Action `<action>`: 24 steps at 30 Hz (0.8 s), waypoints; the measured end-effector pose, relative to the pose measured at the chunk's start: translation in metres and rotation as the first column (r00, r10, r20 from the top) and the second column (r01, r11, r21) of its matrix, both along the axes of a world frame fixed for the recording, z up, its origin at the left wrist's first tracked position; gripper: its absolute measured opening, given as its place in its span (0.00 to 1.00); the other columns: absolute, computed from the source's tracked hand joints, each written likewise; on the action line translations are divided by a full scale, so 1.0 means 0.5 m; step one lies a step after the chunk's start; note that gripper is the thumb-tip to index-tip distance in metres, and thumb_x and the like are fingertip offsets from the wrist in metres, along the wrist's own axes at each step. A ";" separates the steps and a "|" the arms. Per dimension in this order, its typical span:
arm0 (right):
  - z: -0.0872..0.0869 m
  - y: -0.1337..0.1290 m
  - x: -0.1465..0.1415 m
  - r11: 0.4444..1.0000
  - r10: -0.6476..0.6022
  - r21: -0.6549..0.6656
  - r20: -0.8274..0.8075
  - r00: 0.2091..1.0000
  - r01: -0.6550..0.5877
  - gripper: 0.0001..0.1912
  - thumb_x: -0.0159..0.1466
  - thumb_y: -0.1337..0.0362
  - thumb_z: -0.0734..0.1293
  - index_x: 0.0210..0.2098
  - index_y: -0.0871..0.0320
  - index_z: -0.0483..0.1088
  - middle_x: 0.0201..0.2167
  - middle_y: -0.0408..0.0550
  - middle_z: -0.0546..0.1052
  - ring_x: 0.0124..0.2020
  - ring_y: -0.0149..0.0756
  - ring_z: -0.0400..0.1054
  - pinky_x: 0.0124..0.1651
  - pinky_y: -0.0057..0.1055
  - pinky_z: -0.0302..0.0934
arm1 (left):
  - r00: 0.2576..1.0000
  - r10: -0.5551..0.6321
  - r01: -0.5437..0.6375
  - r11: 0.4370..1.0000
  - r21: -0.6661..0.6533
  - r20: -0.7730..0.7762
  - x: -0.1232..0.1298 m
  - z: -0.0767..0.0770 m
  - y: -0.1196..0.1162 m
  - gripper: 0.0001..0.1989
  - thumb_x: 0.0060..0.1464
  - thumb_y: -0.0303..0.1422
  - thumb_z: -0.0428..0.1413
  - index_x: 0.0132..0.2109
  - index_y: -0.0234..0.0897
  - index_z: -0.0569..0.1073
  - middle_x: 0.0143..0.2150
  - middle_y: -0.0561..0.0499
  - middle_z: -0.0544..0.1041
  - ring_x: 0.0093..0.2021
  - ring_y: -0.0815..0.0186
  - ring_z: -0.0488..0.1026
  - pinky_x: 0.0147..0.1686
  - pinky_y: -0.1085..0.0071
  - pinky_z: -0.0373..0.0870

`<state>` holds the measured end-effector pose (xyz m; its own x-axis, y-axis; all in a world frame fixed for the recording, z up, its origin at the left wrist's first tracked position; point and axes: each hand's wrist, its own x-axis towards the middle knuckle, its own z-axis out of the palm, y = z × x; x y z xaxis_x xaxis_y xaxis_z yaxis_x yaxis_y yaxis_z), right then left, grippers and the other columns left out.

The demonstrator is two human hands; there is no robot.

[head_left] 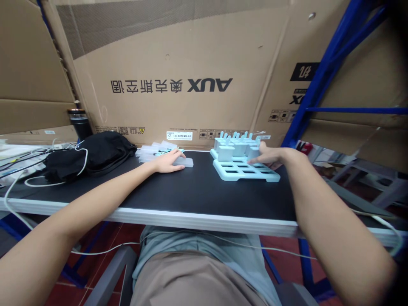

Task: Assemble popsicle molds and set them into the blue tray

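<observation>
A pale blue popsicle mold rack [245, 175] rests on the black tabletop, right of centre. Several pale blue popsicle mold pieces [225, 152] with upright stick handles fill its back rows, while its front slots hold nothing. At its right side, my right hand [270, 156] has thumb and fingers around one popsicle mold piece [253, 152]. Farther left, my left hand [168, 162] lies with fingers stretched over a group of translucent plastic sleeves [146, 152]. Small blue pieces show partly beneath its fingers. One translucent sleeve [188, 162] lies between its thumb and fingertips.
A black cloth bag [92, 155] with white cables lies on the left, in front of a dark bottle [79, 123]. Large cardboard panels [178, 51] stand behind the table. A blue metal post [318, 76] rises at the right. The table's silver edge [197, 221] runs nearest me.
</observation>
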<state>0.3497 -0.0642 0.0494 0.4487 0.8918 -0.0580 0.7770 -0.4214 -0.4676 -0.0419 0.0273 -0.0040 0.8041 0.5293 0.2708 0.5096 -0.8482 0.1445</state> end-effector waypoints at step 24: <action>-0.017 0.018 0.069 0.996 -0.076 -0.044 0.002 0.997 0.076 0.56 0.48 0.50 0.77 0.65 0.59 0.43 0.50 0.70 0.68 0.36 0.42 0.69 0.31 0.34 0.63 | 1.000 -0.004 0.004 1.000 -0.022 -0.002 0.000 0.004 -0.001 0.25 0.58 0.51 0.47 0.56 0.39 0.64 0.55 0.42 0.67 0.51 0.54 0.69 0.50 0.60 0.65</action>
